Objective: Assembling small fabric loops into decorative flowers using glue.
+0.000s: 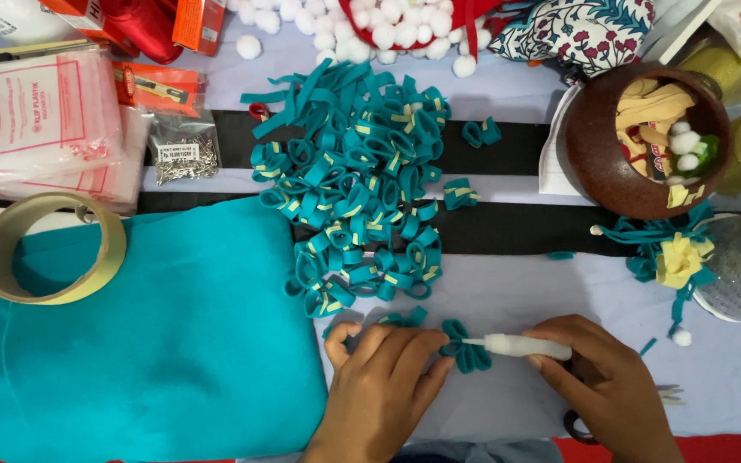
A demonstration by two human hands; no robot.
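Lower centre of frame: left hand [385, 377] pins a small teal felt looped bow [465, 347] flat on the pale cloth table [516, 291], fingers closed over its left part. Right hand [606, 377] grips a white glue tube [525, 346], nozzle touching the bow. Felt looks light, soft, floppy; best pinched at its centre fold. Pile of finished teal bows [358, 189] above; teal felt sheet [156, 343] lower left.

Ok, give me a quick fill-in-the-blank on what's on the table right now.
The right hand holds a white ____ tube.
The left hand presses a teal felt ____.
The tape roll lies on the teal ____ sheet.
The brown ____ holds yellow strips.
Missing words: glue; bow; felt; bowl.
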